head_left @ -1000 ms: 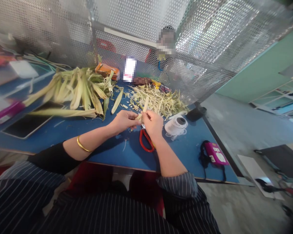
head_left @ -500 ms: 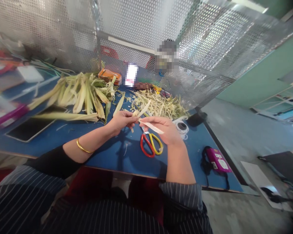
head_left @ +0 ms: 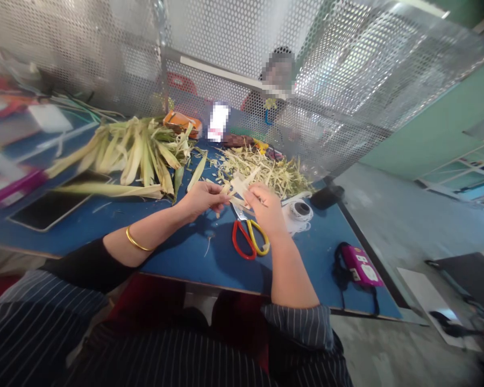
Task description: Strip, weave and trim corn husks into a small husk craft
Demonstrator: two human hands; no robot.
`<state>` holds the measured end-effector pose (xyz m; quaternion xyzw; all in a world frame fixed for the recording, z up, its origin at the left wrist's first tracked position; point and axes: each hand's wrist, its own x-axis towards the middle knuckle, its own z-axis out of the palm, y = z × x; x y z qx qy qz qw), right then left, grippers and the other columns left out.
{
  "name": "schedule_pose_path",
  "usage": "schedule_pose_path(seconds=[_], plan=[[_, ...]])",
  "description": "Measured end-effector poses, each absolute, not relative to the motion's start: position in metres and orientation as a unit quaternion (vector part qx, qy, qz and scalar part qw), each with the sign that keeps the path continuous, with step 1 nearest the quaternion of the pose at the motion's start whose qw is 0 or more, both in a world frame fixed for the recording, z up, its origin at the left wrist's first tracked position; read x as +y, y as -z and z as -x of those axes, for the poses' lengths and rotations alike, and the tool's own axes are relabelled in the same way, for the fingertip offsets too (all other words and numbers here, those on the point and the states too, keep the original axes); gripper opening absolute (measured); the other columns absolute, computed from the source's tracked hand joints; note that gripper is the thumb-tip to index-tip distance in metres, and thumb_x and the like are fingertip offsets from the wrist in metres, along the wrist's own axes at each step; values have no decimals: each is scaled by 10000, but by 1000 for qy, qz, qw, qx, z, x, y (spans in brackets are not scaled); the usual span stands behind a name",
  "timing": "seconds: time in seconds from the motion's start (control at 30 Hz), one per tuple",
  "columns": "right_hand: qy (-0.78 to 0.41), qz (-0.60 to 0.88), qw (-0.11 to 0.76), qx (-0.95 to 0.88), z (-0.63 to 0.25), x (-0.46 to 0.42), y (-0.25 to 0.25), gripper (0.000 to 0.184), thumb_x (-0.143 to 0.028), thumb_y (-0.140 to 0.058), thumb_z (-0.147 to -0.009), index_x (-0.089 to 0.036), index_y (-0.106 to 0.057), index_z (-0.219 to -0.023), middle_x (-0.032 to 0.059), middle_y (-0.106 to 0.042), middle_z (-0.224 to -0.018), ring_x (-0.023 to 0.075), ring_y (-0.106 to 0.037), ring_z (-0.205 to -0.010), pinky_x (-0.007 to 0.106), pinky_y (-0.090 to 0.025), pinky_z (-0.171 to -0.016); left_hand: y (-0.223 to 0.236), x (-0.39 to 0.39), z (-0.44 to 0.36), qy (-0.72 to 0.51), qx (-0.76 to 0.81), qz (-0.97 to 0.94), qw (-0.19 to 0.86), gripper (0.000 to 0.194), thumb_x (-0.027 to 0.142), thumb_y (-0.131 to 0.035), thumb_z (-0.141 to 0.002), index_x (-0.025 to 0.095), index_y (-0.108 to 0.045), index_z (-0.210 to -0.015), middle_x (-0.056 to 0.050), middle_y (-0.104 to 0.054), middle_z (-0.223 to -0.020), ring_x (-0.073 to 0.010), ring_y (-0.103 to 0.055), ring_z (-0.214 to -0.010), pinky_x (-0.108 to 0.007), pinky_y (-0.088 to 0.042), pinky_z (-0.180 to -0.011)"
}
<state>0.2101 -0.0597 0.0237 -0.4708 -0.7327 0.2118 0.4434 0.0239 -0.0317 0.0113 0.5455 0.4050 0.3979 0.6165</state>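
Pale strips of dried husk [head_left: 239, 186] span the gap between my two hands above the blue table. My left hand [head_left: 205, 200] pinches the strips at their left end, thumb against fingers. On the other side my right hand [head_left: 267, 207] is closed on the pale husk, its fingertips partly hidden. Just below the hands lies a pair of scissors [head_left: 245, 236] with one red and one yellow handle; its blades point up towards the strips. Beside my right hand sits a roll of white string [head_left: 300, 211].
A heap of shredded husk [head_left: 274, 174] lies behind my hands, with a bundle of long husk leaves [head_left: 137, 156] at left. A dark tablet [head_left: 52, 207], a purple box with a black cord [head_left: 362, 265] and a perforated metal screen [head_left: 226, 37] surround the work area. A person is beyond the screen.
My right hand has turned and closed further round the husk strip, which now slants up and away instead of lying across the palm. My left hand has barely moved.
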Motion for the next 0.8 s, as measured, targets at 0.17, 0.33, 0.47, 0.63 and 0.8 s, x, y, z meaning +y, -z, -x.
schedule_pose_path(seconds=[0.17, 0.33, 0.47, 0.63, 0.8], plan=[[-91, 502, 361, -780, -214, -58, -21, 252, -270, -528, -887, -194, -559, -648, 50, -583, -875, 171, -557, -796, 324, -415, -736, -12, -32, -24, -400, 410, -536, 621, 128, 237, -758, -699, 139, -697, -642, -38, -652, -617, -82, -545, -483, -236, -490, -496], [-77, 501, 336, -794, -211, -56, -19, 267, -250, -526, -884, -192, -542, -623, 45, -588, -866, 158, -547, -760, 308, -403, -701, -11, -32, -25, -401, 413, -534, 619, 135, 241, -753, -699, 143, -695, -628, -41, -656, -627, -77, -545, -487, -228, -491, -499], [-62, 507, 335, -792, -210, -56, -19, 273, -239, -531, -878, -192, -524, -608, 40, -596, -855, 156, -541, -747, 307, -389, -698, -11, -32, -25, -404, 412, -524, 626, 130, 234, -770, -676, 137, -697, -628, -33, -652, -614, -73, -540, -496, -206, -485, -487], [-31, 510, 326, -795, -209, -58, -18, 263, -263, -519, -903, -196, -552, -651, 42, -621, -842, 159, -539, -726, 315, -380, -722, -12, -33, -25, -407, 417, -502, 639, 150, 241, -795, -659, 125, -699, -648, -32, -663, -625, -75, -546, -513, -197, -493, -491], [-1, 507, 365, -781, -204, -62, -20, 162, -235, -475, -935, -221, -635, -915, 22, -687, -763, 194, -585, -774, 360, -387, -851, -9, -32, -25, -411, 425, -495, 637, 120, 215, -775, -683, 119, -705, -672, -40, -672, -650, -76, -550, -509, -223, -495, -504]])
